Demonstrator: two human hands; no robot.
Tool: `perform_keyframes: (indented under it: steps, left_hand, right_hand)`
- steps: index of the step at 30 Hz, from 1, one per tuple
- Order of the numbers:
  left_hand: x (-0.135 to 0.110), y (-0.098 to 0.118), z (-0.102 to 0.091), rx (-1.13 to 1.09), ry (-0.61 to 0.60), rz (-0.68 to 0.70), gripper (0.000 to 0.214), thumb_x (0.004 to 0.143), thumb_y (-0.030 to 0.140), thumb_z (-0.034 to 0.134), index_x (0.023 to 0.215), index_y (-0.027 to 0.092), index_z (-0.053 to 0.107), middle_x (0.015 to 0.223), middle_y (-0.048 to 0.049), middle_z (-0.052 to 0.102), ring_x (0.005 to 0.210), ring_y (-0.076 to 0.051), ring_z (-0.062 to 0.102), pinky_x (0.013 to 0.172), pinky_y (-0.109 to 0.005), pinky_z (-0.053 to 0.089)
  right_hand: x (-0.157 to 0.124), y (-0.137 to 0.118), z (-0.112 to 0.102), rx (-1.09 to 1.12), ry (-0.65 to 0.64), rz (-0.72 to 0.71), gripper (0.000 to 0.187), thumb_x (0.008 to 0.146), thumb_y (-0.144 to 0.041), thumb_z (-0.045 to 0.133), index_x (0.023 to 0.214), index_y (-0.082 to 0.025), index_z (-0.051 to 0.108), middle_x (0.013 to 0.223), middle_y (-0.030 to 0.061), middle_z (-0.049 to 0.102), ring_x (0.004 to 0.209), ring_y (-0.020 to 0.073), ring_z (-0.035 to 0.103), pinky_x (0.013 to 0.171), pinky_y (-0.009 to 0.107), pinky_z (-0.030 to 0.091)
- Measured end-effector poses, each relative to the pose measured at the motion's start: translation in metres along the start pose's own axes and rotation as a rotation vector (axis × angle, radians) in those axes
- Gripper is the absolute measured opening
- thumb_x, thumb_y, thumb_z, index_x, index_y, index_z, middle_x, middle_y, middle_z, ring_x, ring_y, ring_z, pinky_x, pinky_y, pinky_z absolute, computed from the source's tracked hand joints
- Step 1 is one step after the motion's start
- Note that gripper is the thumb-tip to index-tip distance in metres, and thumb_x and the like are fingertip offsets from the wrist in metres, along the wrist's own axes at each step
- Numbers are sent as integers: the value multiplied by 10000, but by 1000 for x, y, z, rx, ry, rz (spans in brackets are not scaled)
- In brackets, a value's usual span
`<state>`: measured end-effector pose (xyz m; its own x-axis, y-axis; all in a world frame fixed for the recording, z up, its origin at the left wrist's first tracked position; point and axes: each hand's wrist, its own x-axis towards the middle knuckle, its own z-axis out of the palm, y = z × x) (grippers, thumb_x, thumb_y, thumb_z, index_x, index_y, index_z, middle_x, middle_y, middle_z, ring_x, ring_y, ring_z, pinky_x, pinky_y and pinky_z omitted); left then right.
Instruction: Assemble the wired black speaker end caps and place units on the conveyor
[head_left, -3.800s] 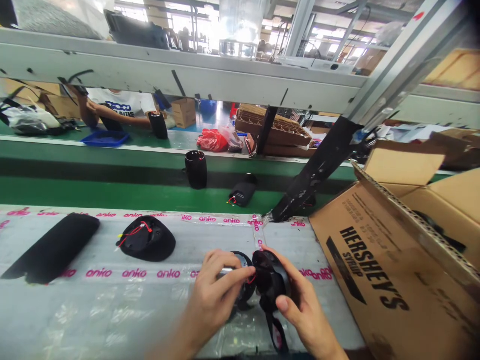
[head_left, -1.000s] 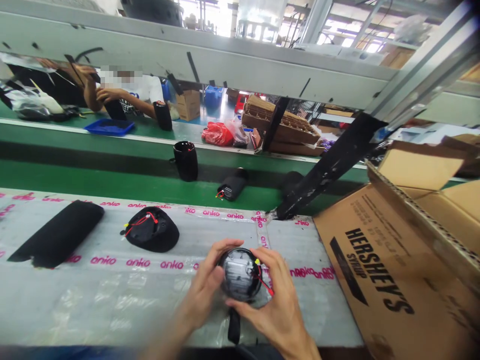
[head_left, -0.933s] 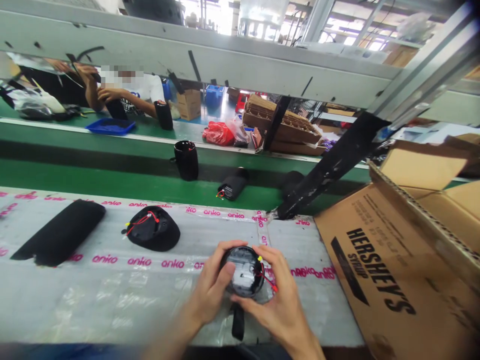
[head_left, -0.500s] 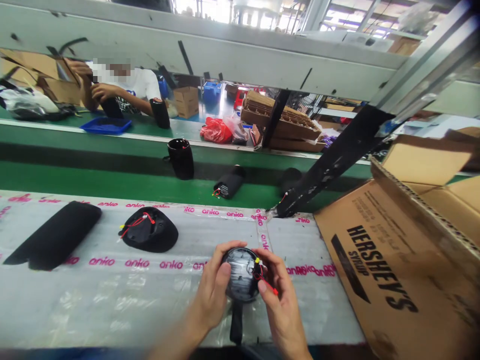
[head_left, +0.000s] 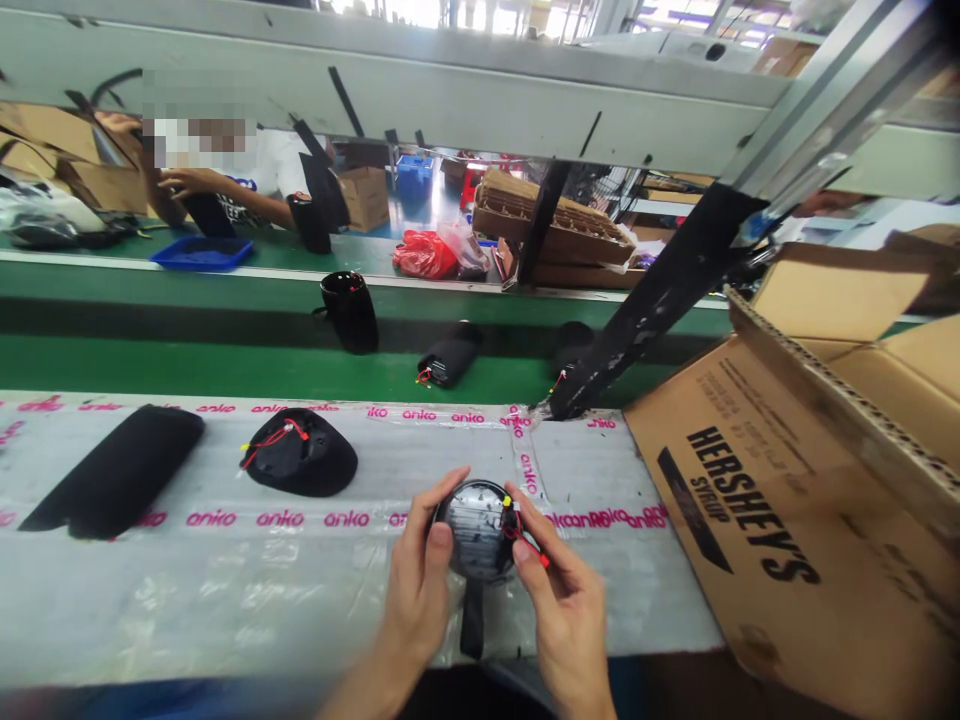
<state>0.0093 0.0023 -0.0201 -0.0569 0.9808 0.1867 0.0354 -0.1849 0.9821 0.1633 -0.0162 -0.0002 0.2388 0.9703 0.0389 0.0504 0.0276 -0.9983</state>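
Observation:
A round black speaker housing (head_left: 474,535) is held end-up between both hands over the wrapped bench, its ribbed dark end facing me. A black strap (head_left: 472,620) hangs from its near side. My left hand (head_left: 421,570) grips the left side, thumb at the rim. On the opposite side my right hand (head_left: 562,590) is closed round the edge, its thumb by the red wires (head_left: 529,545) with a yellow plug. Left of the hands lie a black fabric-covered housing with red wires (head_left: 304,455) and a longer black piece (head_left: 120,470).
Several black housings, one of them upright (head_left: 349,312), are on the green belt (head_left: 225,355) beyond the bench. A cardboard box (head_left: 787,520) stands at right beside a slanted black post (head_left: 652,310). Across the belt, a person (head_left: 262,170) handles a black piece near a blue tray (head_left: 202,253).
The view has shifted slightly. Both hands keep their hold on the speaker housing, which has barely moved. Across the belt, the person's raised hand has moved left.

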Motion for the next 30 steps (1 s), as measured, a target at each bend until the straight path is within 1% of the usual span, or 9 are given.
perform_keyframes:
  steps: [3,5,9,12,15,20,23,26,30]
  left_hand:
    - [1,3,-2,-8,32,-25,452,1157,481,382,1465,258,627,1527,-88,664,1430,-262,597,1212,-389,429]
    - [11,3,-5,-66,18,-23,392,1136,459,433,1357,233,667,1420,-92,709,1351,-267,633,1162,-388,464]
    - [39,4,-12,-165,-198,-9,332,1048,451,554,1214,197,690,1246,-90,745,1208,-283,680,1066,-379,508]
    - [48,6,-9,-181,-292,-58,438,1085,466,436,1277,177,702,1226,-99,770,1147,-282,707,1003,-370,529]
    - [44,7,-3,-219,-240,-70,508,1106,467,354,1268,160,725,1244,-114,782,1143,-292,720,997,-378,536]
    - [41,8,1,-218,-251,-77,504,1097,455,362,1250,157,738,1233,-109,793,1152,-294,724,1015,-374,535]
    - [43,12,-1,-207,-263,-96,499,1100,440,348,1259,154,725,1220,-106,794,1150,-289,724,1012,-367,535]
    - [44,16,-6,-156,-290,-88,503,1110,445,330,1264,153,710,1235,-107,783,1154,-284,718,1018,-362,525]
    - [46,22,-11,-76,-376,-97,506,1115,451,317,1278,166,703,1265,-100,779,1153,-282,713,1037,-365,505]
  right_hand:
    - [-2,-2,3,-22,5,-42,393,999,-452,718,1359,-312,789,1465,97,740,1434,346,650,1234,572,503]
    - [0,-2,3,-13,-3,-32,395,997,-464,718,1357,-318,790,1476,94,733,1435,343,649,1233,565,506]
    - [8,0,3,-11,-19,-1,385,980,-507,734,1309,-324,815,1446,93,755,1396,353,677,1222,574,516]
    - [9,2,0,-28,-26,-26,366,998,-491,718,1312,-328,810,1438,91,760,1384,346,685,1208,565,532]
    - [10,8,-11,-46,-101,-95,353,1045,-418,668,1379,-358,764,1497,73,722,1422,319,658,1224,549,519]
    - [21,22,-40,-198,-385,-279,698,915,-264,848,1556,-384,601,1613,71,621,1517,325,563,1288,558,438]
    - [29,27,-43,-231,-369,-340,762,845,-195,901,1524,-392,617,1569,73,661,1476,316,605,1268,536,464]
    - [33,26,-35,-124,-333,-241,683,798,-177,924,1400,-387,676,1527,63,685,1441,298,634,1252,504,473]
    - [42,16,-29,18,-345,-84,634,627,-258,1043,1177,-318,733,1442,81,698,1383,313,661,1122,422,562]
